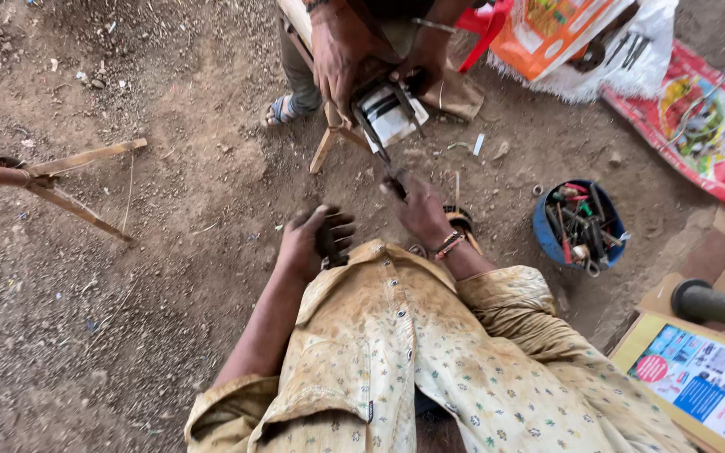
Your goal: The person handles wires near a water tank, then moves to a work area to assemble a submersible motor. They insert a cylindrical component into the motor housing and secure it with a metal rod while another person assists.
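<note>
Left hand: fingers curled around a small dark part, gripped just above the shirt collar; what the part is cannot be told. Right hand: fingers closed on the near end of a thin dark tool, bracelets on the wrist, the tool slanting up and away to a black-and-white round part. That round part held from the far side by another person's hands, fingers spread over its top and side, resting by a wooden stool leg. A sandalled foot of that person on the dirt just left of the stool.

Below both hands, a pale yellow flowered shirt, stained, sleeves rolled to the elbows.

On the dirt ground, right of the right hand: a blue bowl full of screwdrivers, bolts and small tools. Towards the ground's far right corner: a red printed sack, a white and orange bag with tools on it, a red plastic piece. At the near right edge: a black rubber handle grip above a printed cardboard sheet. At the left edge: a wooden frame of sticks. Small stones and scraps scattered across the dirt.
</note>
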